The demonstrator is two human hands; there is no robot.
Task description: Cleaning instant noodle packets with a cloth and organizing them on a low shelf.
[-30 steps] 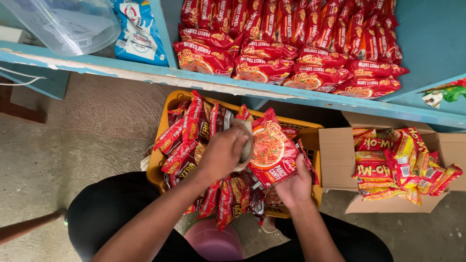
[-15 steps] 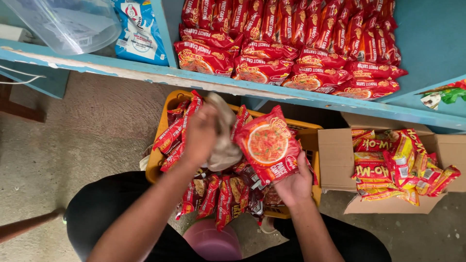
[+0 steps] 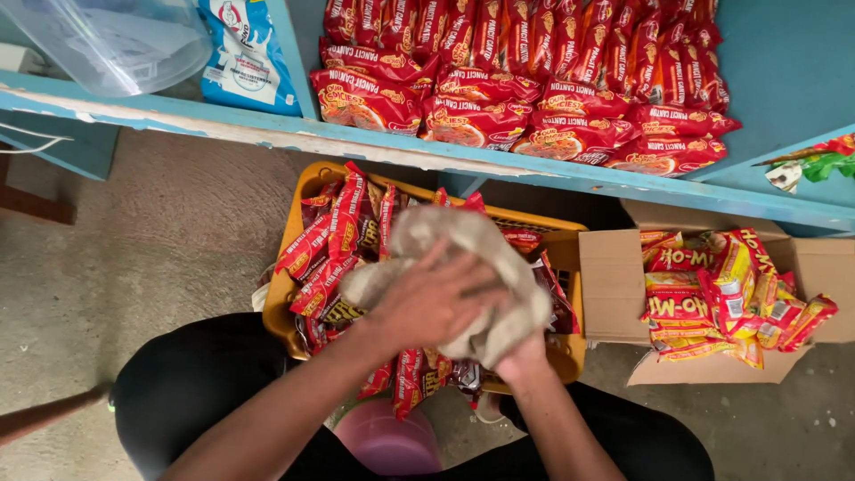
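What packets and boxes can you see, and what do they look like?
Red noodle packets: stacked on the blue shelf.
Blue-and-white bag: shelf, left compartment.
Red packets: upright in the yellow basket.
Yellow-and-red packets: in the brown cardboard box, right.

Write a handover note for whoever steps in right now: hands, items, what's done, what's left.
Left hand: pressing a beige cloth flat from above.
Right hand: under the cloth, supporting it; what it grips is hidden.
Yellow basket of red noodle packets sits below the hands; cardboard box with more packets on the right.
Done: blue shelf already carries rows of stacked packets.
Left: basket and box remain full.
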